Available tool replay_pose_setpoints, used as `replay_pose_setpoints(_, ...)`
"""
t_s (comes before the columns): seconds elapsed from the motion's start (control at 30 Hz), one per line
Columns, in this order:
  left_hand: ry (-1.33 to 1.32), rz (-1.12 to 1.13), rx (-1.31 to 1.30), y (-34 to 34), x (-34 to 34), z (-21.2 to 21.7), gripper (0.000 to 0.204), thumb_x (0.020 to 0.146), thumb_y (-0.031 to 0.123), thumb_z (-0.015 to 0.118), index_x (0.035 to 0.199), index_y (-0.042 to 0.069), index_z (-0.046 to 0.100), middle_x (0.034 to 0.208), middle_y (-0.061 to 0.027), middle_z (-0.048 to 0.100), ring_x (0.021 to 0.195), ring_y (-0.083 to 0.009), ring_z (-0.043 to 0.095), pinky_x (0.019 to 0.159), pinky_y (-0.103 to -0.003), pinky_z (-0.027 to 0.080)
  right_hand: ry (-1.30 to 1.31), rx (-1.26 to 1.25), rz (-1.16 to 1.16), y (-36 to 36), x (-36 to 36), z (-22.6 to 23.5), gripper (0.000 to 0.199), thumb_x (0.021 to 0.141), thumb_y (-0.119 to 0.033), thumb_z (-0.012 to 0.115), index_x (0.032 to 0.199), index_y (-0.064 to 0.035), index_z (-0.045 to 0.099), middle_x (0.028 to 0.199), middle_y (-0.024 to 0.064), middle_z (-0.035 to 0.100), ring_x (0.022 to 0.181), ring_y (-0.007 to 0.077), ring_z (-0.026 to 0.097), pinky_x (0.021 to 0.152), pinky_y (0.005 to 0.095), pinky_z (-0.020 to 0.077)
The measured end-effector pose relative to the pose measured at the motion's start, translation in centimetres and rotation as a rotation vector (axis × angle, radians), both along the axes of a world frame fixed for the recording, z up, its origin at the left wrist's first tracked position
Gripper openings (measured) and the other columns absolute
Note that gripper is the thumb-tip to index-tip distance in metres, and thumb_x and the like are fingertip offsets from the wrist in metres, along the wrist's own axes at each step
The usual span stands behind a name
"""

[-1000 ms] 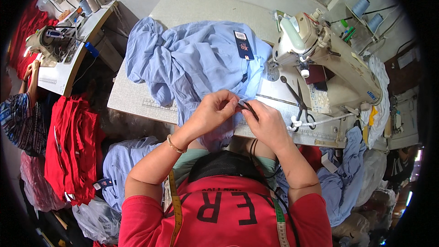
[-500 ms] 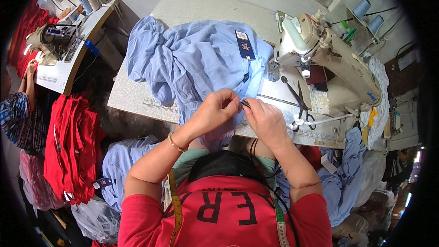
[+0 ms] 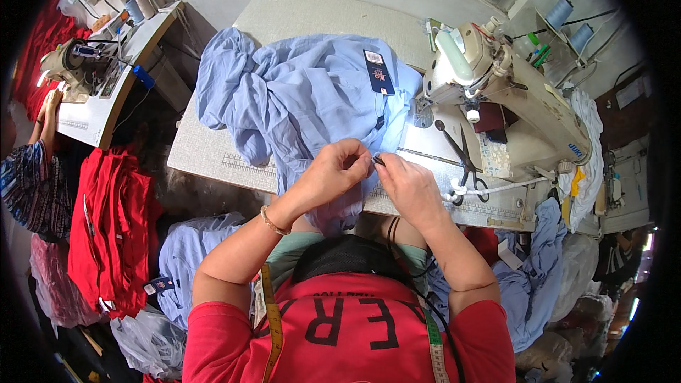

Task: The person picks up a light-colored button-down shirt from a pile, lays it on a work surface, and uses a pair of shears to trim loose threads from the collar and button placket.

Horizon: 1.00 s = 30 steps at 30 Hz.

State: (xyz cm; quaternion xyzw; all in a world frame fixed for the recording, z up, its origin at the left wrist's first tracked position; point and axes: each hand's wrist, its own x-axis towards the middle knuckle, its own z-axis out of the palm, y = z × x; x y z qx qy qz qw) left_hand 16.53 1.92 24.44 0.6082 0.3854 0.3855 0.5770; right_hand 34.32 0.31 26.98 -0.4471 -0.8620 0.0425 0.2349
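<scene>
A light blue garment (image 3: pixel 312 92) lies bunched on the sewing table, and its lower part hangs off the front edge towards my lap. A dark hang tag (image 3: pixel 379 71) rests on its upper right. In front of the garment, my left hand (image 3: pixel 339 168) is closed in a pinch; what sits between its fingertips is too small to make out. My right hand (image 3: pixel 408 183) is closed close beside it, its thumb and finger pinched on a small dark thing whose kind does not show. The fingertips of both hands nearly meet.
A sewing machine (image 3: pixel 507 89) stands at the right of the table, with black scissors (image 3: pixel 464 159) before it. Red garments (image 3: pixel 113 230) are stacked at the left. Beyond them, a co-worker's hands (image 3: pixel 50 106) are at another sewing machine (image 3: pixel 71 67).
My hands stay nearly in place, with only a slight shift of the right fingers around the dark thing. The garment lies as before. At far left, the co-worker's hands have moved slightly.
</scene>
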Motion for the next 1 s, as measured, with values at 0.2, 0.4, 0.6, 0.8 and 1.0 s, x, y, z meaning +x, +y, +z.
replay_pose_setpoints(0.2,0.012,-0.001,0.013,0.1,-0.1,0.0,0.014,0.089,0.012,0.053,0.087,-0.002,0.056,0.076,0.0029,0.055,0.07,-0.0028,0.048,0.063,-0.019,0.042,0.014,-0.036,0.009,0.1,-0.1,0.0,0.013,0.086,-0.016,0.052,0.089,-0.003,0.049,0.072,0.0156,0.059,0.064,0.0328,0.059,0.056,0.0413,0.0466)
replay_pose_setpoints(0.4,0.01,-0.005,0.007,0.0,-0.2,-0.2,0.013,0.089,0.011,0.053,0.087,-0.001,0.056,0.076,0.0036,0.055,0.07,-0.0025,0.047,0.062,-0.019,0.041,0.016,-0.037,0.017,0.1,-0.1,-0.3,0.013,0.086,-0.015,0.052,0.089,-0.0029,0.049,0.072,0.0153,0.059,0.063,0.0329,0.059,0.056,0.0411,0.0465)
replay_pose_setpoints(0.6,0.03,-0.006,-0.01,0.0,-0.2,0.0,0.013,0.089,0.011,0.053,0.087,-0.001,0.056,0.076,0.0034,0.054,0.07,-0.0024,0.047,0.063,-0.019,0.041,0.007,-0.004,0.022,0.1,0.0,-0.7,0.013,0.086,-0.015,0.053,0.088,-0.0034,0.05,0.07,0.0148,0.058,0.062,0.0326,0.058,0.055,0.0409,0.0465)
replay_pose_setpoints(0.8,0.015,0.011,0.007,-0.2,-0.1,-0.4,0.015,0.088,0.012,0.054,0.086,-0.002,0.057,0.074,0.0013,0.056,0.069,-0.0048,0.05,0.063,-0.021,0.043,0.095,0.046,-0.013,0.4,0.4,-0.9,0.014,0.086,-0.016,0.054,0.093,-0.0036,0.051,0.073,0.0147,0.059,0.061,0.0296,0.058,0.056,0.0377,0.0465)
replay_pose_setpoints(1.0,0.009,-0.018,-0.038,-0.2,-0.3,0.1,0.015,0.09,0.013,0.052,0.089,-0.002,0.057,0.077,0.0013,0.057,0.073,-0.0049,0.053,0.067,-0.02,0.044,0.674,-0.448,0.011,1.3,1.1,-0.6,0.027,0.08,-0.007,0.062,0.106,-0.0042,0.052,0.081,0.0024,0.058,0.066,0.0073,0.051,0.058,0.0208,0.0414)
